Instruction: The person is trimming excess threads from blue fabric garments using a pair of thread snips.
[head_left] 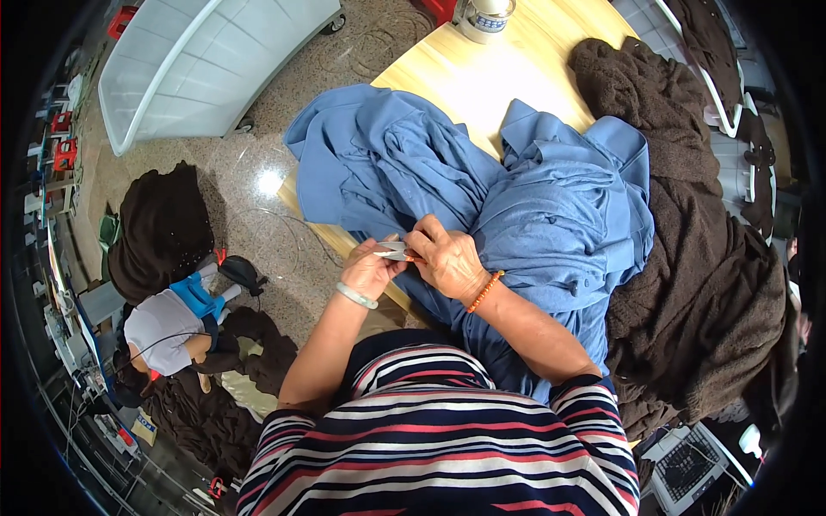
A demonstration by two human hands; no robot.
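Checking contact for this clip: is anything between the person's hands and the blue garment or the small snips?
Nothing visible. The left hand and right hand meet over the blue garment at the table edge, both touching the small metal snips. Which hand actually grips them cannot be told. The brown pile lies off to the right.

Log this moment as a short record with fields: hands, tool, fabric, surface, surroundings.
hands: left hand and right hand meet over the cloth
tool: small metal thread snips held between both hands
fabric: blue garment bunched up; brown fleece pile to its right
surface: wooden table
surroundings: white bin on the floor; another person crouched at left
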